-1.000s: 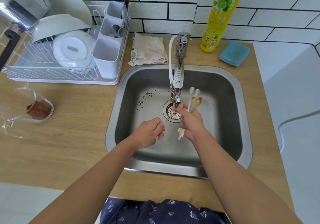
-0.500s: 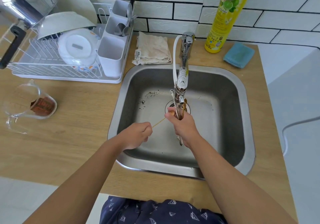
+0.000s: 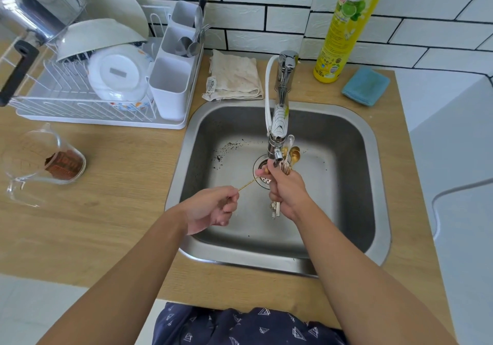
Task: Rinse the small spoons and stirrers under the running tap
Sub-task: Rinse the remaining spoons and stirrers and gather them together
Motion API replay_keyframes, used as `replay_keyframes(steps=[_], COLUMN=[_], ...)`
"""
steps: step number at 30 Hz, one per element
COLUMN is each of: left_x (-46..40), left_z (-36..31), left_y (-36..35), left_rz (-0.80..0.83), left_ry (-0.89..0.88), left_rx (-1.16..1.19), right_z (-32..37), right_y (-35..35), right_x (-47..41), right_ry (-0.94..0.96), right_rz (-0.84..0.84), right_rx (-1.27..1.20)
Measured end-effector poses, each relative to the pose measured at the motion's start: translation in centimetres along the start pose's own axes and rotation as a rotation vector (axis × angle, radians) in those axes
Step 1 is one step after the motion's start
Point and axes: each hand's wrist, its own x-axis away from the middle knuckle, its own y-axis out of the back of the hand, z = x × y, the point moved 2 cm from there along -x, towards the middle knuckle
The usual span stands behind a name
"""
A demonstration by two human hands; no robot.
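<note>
While water is presumably running from the tap (image 3: 277, 141), though the stream itself cannot be made out, a person works over a steel sink (image 3: 373, 157) set in a wooden worktop (image 3: 120, 190). Curled round a bundle of small spoons and stirrers (image 3: 289, 157), the right hand (image 3: 286, 192) holds their bowls up just beside the spout, apparently so the flow reaches the soiled ends. Pinching the far end of a single thin gold stirrer (image 3: 248, 184), the left hand (image 3: 210, 208) angles its tip toward the nozzle, probably to rinse it apart from the rest. Dark specks dot the basin near the drain (image 3: 262, 176). A dish rack (image 3: 80, 104) with a cutlery holder (image 3: 170, 88) stands close on the left, likely where rinsed pieces go; a detergent bottle (image 3: 344, 29) and blue sponge (image 3: 365, 85) sit behind.
</note>
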Motion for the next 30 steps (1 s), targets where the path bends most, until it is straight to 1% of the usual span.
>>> replay_keyframes(steps=[2,3,6,7,9,12,14,16,18,20,23,25,27,30], left_x=[0.0,0.0,0.1,0.2,0.2,0.1,0.1,0.0,0.0,-0.4,-1.0,-1.3,-1.3,-1.4], left_z=[0.2,0.4,0.6,0.6,0.6,0.6,0.5,0.4,0.2,-0.1,-0.5,-0.6,-0.7,-1.1], left_y=[0.1,0.2,0.6,0.7,0.4,0.1,0.0,0.0,-0.1,-0.5,-1.6,-2.3,-2.6,-3.0], left_rz=[-0.056,-0.059,0.000,0.018,0.017,-0.053,-0.107,-0.155,-0.214,-0.284,-0.334,-0.343,-0.351,-0.338], left_ry=[-0.030,-0.027,0.004,0.014,0.016,-0.030,-0.104,-0.202,-0.281,-0.319,-0.325,-0.322,-0.326,-0.332], left_rx=[-0.120,-0.098,0.167,0.231,0.266,0.160,0.021,-0.116,-0.195,-0.204,-0.189,-0.148,-0.113,-0.073], right_z=[0.0,0.0,-0.2,-0.2,-0.1,0.0,0.1,0.3,0.4,0.2,-0.6,-0.8,-0.6,-0.4], right_y=[-0.1,0.0,0.0,0.0,0.0,0.0,0.2,0.4,0.5,0.3,-0.6,-1.0,-0.9,-0.5], right_x=[-0.2,-0.1,0.3,0.5,0.5,0.3,0.2,0.3,0.3,0.3,0.9,1.2,1.1,0.7], right_ry=[-0.006,-0.001,0.040,0.057,0.077,0.103,0.155,0.189,0.169,0.109,0.049,0.022,0.014,0.016], right_rz=[-0.006,0.029,0.138,0.142,0.095,-0.056,-0.166,-0.222,-0.197,-0.108,0.052,0.102,0.069,-0.064], right_rx=[-0.009,-0.022,-0.045,-0.044,-0.041,0.025,0.080,0.111,0.066,-0.004,-0.007,0.009,0.010,-0.073])
